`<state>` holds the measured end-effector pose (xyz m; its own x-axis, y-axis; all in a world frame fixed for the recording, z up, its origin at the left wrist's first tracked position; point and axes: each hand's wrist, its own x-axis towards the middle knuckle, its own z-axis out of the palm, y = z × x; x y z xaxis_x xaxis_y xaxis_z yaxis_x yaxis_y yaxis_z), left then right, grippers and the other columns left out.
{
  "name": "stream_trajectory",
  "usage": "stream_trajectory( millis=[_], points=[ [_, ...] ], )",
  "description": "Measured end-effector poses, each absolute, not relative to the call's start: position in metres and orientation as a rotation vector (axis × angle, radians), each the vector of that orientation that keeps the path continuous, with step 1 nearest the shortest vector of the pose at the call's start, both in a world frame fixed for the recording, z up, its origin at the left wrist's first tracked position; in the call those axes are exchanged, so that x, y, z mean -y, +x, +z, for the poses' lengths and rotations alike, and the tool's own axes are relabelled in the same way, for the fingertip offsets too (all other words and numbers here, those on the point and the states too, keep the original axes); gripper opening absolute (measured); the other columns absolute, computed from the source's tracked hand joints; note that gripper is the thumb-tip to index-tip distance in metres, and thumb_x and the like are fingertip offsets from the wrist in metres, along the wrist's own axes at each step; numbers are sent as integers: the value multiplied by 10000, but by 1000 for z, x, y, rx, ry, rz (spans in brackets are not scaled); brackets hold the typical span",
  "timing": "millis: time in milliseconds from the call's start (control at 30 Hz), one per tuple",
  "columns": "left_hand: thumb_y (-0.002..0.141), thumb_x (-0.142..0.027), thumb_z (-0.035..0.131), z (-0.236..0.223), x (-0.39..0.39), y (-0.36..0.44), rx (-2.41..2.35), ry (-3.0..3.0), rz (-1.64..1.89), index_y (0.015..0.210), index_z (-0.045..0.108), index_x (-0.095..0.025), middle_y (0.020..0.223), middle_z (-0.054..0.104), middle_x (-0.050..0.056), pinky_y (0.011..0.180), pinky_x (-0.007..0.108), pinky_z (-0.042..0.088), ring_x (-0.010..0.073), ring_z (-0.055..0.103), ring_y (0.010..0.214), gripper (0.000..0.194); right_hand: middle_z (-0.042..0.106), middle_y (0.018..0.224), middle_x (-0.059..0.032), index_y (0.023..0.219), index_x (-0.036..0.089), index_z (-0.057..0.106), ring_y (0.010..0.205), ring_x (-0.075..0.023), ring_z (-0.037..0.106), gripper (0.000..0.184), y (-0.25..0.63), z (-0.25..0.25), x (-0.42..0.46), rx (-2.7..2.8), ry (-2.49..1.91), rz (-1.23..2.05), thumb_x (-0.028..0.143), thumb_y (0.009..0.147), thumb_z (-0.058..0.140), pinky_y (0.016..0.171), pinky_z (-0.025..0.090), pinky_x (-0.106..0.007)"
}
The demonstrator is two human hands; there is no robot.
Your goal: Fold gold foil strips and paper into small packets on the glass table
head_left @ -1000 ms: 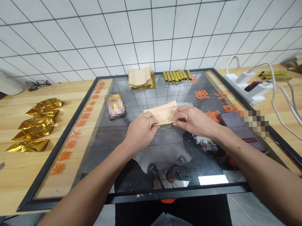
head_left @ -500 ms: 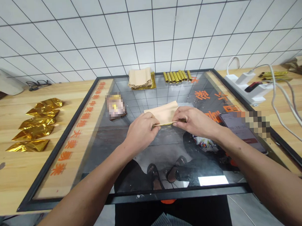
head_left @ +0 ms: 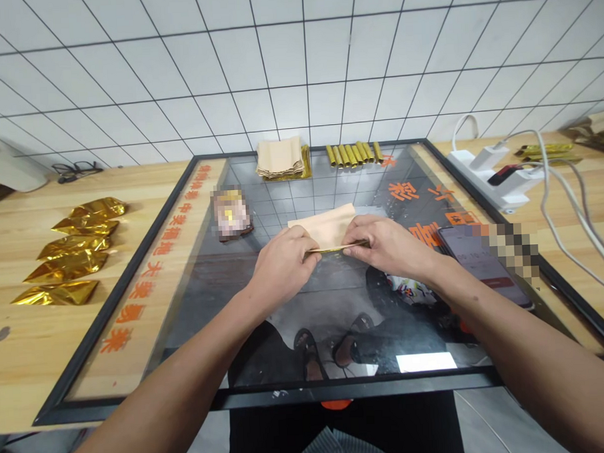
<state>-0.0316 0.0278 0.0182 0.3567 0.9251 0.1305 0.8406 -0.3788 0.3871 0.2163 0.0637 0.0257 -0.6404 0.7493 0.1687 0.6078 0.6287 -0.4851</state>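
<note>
Five shaped gold foil pieces [head_left: 66, 266] lie in a column on the wooden tabletop [head_left: 17, 349] at the far left, fully formed. On the framed glass panel [head_left: 339, 388], a partly blurred-out packet [head_left: 230, 216] comes next, then a stack of tan sheets [head_left: 279, 155] near the wall, flat and not rolled. The left hand [head_left: 283, 257] pinches the left end of a tan sheet [head_left: 327, 229] at its near edge, above the panel's middle. That sheet is only partly worked: most of its face lies open beyond the fingers, while the near edge looks turned over, though the fingertips hide how far. Beyond it stands a row of gold tubes [head_left: 353, 155], rolled. The right hand [head_left: 385, 244] grips the sheet's right end, apart from the left one. Farther right are a phone [head_left: 484, 268] and a white power strip [head_left: 495, 184].
</note>
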Motion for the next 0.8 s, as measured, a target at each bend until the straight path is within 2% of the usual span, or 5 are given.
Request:
stream_trajectory(
  millis=[167, 300, 467, 633, 800],
  points=[
    [985, -197, 619, 15, -28, -33, -1547, 2404, 494, 928, 822, -230, 1064, 741, 67, 830, 382, 524, 271, 668, 1054, 213, 734, 943, -48, 903, 223, 804, 901, -214, 686, 138, 216, 25, -62, 2505, -1092, 411, 191, 985, 697, 845, 496, -341],
    [993, -195, 593, 15, -28, -33, -1546, 2412, 488, 931, 818, -223, 1072, 738, 68, 846, 391, 523, 268, 669, 1048, 235, 743, 993, -58, 1003, 228, 823, 964, -231, 690, 98, 217, 25, -63, 2545, -1077, 350, 223, 985, 727, 886, 490, -353],
    [999, -181, 583, 16, -27, -32, -1548, 2442, 479, 904, 800, -218, 1066, 735, 69, 840, 394, 520, 270, 668, 1046, 239, 744, 994, -59, 943, 225, 819, 962, -230, 694, 151, 217, 23, -63, 2600, -1088, 323, 188, 995, 681, 880, 489, -348],
    [999, -186, 615, 12, -26, -32, -1466, 2538, 514, 998, 805, -240, 1104, 736, 70, 868, 387, 524, 264, 671, 1062, 197, 744, 1009, -69, 982, 226, 825, 984, -239, 699, 183, 218, 22, -63, 2616, -1073, 295, 175, 1005, 651, 888, 503, -350],
    [1020, -187, 581, 9, -23, -32, -1432, 2654, 495, 983, 798, -241, 1073, 746, 72, 895, 432, 490, 270, 686, 1032, 226, 747, 999, -79, 1017, 210, 824, 951, -244, 704, 177, 218, 28, -60, 2643, -1033, 292, 182, 1015, 649, 867, 514, -360]
  ],
)
